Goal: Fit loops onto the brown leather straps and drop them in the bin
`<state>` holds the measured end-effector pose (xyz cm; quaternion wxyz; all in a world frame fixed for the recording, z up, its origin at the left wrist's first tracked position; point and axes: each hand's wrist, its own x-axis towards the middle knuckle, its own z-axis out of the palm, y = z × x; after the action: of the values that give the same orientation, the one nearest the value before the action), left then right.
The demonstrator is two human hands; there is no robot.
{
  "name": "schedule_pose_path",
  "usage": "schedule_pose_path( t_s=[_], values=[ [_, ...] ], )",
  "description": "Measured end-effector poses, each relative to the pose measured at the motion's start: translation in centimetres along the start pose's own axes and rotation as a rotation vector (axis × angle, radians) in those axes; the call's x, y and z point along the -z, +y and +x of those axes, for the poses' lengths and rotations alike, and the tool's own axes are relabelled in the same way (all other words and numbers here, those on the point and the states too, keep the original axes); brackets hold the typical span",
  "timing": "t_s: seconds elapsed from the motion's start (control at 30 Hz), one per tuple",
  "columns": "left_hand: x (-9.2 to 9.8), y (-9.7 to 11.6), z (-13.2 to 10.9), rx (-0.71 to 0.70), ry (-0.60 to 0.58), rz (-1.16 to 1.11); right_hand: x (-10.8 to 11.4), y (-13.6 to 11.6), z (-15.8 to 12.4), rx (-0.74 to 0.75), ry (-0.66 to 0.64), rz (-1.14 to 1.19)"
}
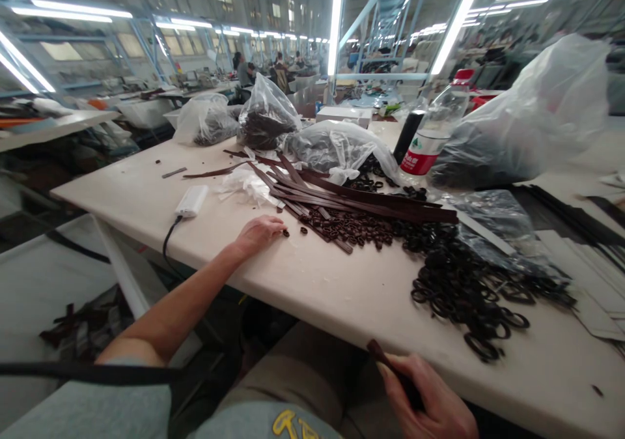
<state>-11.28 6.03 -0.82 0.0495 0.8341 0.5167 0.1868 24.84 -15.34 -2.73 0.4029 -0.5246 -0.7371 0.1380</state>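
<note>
My left hand point(261, 236) rests on the tabletop with its fingers drawn together, the tips at a small dark brown loop point(286, 233). A second small loop point(303, 230) lies just to the right of it. Low at the table's front edge, my right hand point(432, 396) is closed around a dark brown strap point(385, 355), whose end sticks out past the thumb. Beyond the left hand lie a heap of small brown loops point(359, 227) and a bundle of long brown strips point(342, 198). Larger black rings point(449, 283) are piled to the right.
A white power adapter point(192, 201) with a black cable sits left of my hand. Clear plastic bags point(268, 113), a red-labelled bottle point(430, 133) and a black cylinder point(408, 138) stand behind. Pale flat pieces point(581, 276) lie at right. People sit farther back.
</note>
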Motion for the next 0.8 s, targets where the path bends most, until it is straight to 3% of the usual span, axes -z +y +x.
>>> schedule_pose_path(
  t_s=[0.13,0.3,0.5,0.67,0.8],
  values=[
    [-1.0,-0.4,0.2,-0.011,-0.009,-0.005,0.0,0.1,0.0,-0.005,0.002,-0.013],
    [-1.5,-0.1,0.4,0.009,0.065,-0.010,0.1,-0.1,-0.1,-0.042,0.029,-0.023],
    [-1.4,0.2,1.0,-0.107,-0.023,-0.099,0.0,0.3,0.0,0.003,0.029,-0.049],
    [-1.3,0.2,1.6,-0.033,0.022,-0.196,0.2,0.9,-0.3,0.034,0.049,-0.071],
    [-2.0,2.3,1.0,0.059,0.081,-0.384,0.4,0.8,-0.2,-0.015,0.063,-0.062]
  ],
)
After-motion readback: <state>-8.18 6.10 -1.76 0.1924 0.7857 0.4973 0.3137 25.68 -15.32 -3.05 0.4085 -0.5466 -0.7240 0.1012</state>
